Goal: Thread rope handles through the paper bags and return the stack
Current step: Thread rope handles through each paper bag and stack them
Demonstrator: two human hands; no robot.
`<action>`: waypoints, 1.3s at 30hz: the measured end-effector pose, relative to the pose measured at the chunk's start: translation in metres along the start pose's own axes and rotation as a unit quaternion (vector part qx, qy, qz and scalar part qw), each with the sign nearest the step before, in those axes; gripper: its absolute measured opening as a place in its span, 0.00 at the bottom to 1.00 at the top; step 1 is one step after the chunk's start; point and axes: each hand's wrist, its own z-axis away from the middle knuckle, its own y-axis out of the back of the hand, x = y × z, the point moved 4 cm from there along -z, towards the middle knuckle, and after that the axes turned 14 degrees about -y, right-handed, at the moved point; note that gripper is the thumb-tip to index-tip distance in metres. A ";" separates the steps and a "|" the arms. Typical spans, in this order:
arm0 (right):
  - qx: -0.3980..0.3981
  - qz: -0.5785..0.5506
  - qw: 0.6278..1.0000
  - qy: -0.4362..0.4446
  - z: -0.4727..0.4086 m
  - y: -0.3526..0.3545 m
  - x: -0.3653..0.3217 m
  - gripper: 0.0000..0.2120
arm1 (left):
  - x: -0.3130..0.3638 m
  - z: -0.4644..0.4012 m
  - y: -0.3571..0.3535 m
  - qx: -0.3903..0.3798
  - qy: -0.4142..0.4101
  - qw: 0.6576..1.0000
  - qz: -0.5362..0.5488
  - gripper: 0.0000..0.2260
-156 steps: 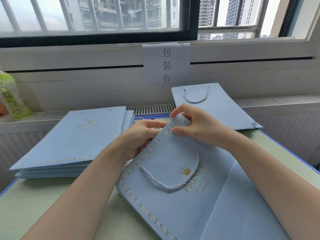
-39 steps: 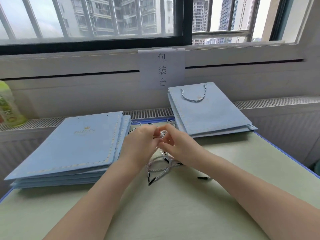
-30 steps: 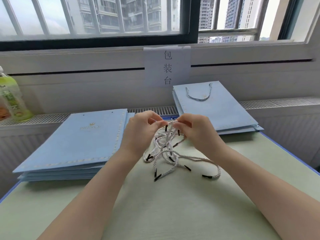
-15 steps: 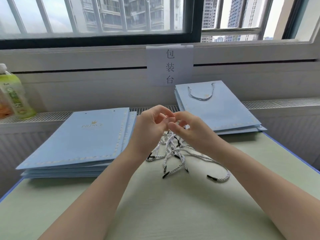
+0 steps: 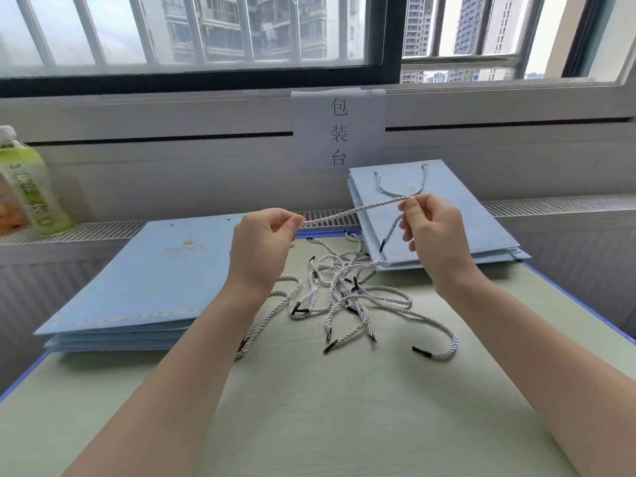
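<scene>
rope (image 5: 351, 212): twisted white cord you pinch taut, faintly shiny, with a smooth black tip below your right hand (image 5: 434, 232)
bags (image 5: 151, 280): matt pale blue paper, left of your grip
table (image 5: 344, 407): smooth, matt pale green top
bottle (image 5: 29, 187): glossy clear plastic

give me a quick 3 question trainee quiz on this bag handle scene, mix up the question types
1. True or false: the stack of unthreaded bags lies to the left of the pile of loose ropes.
2. Multiple choice: the rope handle stretched in the air is held by A) the left hand only, B) the right hand only, C) both hands.
3. Fill in: the top bag of the finished stack already carries a rope ____.

Key: 1 true. 2 C. 3 handle.
</scene>
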 end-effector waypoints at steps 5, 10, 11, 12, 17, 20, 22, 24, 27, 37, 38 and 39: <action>0.026 0.212 0.965 0.153 0.007 -0.004 -0.005 0.13 | 0.010 0.004 -0.011 -0.055 -0.005 0.996 0.070 0.05; -0.236 0.241 0.932 0.135 0.034 -0.042 0.000 0.19 | 0.027 0.016 -0.032 -0.143 -0.101 0.981 0.082 0.09; -0.252 0.232 0.930 0.132 0.037 -0.045 0.001 0.15 | 0.029 0.017 -0.033 -0.151 -0.118 0.979 0.063 0.09; -0.249 0.221 0.933 0.138 0.038 -0.046 0.001 0.10 | 0.030 0.018 -0.032 -0.156 -0.130 0.979 -0.006 0.07; -0.198 0.152 0.959 0.135 0.029 -0.037 -0.002 0.08 | 0.002 0.008 -0.003 -0.189 0.028 0.861 -0.472 0.20; -0.198 0.144 0.963 0.115 0.031 -0.038 0.000 0.11 | -0.029 0.011 0.013 -0.238 0.191 0.824 -0.478 0.19; -0.202 0.138 0.964 0.102 0.034 -0.038 0.002 0.13 | -0.038 0.013 0.017 -0.249 0.219 0.820 -0.466 0.19; -0.200 0.122 0.967 0.102 0.035 -0.036 0.002 0.16 | -0.038 0.012 0.017 -0.259 0.197 0.818 -0.475 0.16; -0.190 0.107 0.969 0.117 0.034 -0.035 0.000 0.19 | -0.033 0.010 0.016 -0.279 0.145 0.801 -0.509 0.12; -0.232 0.111 0.964 0.070 0.033 -0.044 0.007 0.13 | 0.005 -0.001 0.019 -0.234 0.050 0.823 -0.516 0.06; -0.252 0.099 0.962 0.040 0.035 -0.047 0.008 0.11 | 0.018 -0.001 0.016 -0.215 0.026 0.833 -0.510 0.10; -0.274 0.084 0.958 0.005 0.036 -0.050 0.010 0.10 | 0.033 0.001 0.012 -0.197 -0.007 0.841 -0.504 0.13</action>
